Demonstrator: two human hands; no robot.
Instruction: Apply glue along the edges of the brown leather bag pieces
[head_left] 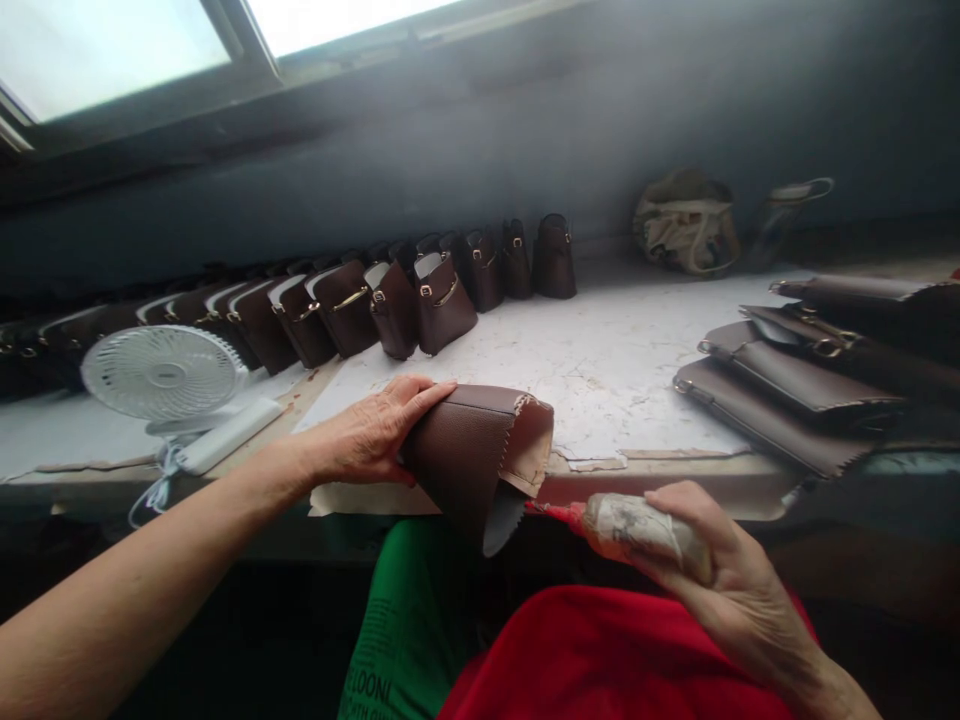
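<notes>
Bottle [649, 530] sits snug in my right hand [727, 575], fingers curled round it, red nozzle [559, 514] pointing at the zigzag edge of a brown bag [461, 440]; can't quite tell if the tip touches. My left hand [390, 430] is closed on the bag's other end, fingers over the top, holding it at the front edge of the table with its open end facing right. Tabletop's covered in scuffed white paper [615, 360], kinda ragged along the front. Bunch of upright bags [446, 305] with gold-coloured buckles lined up at the back left, small white fan [165, 370] in front of them. Over on the right there's a messy pile of flat bags [780, 410], and a cloth sack [686, 225] further back. Dull blue-grey wall [525, 130] behind, bright window [112, 50] up top left.
</notes>
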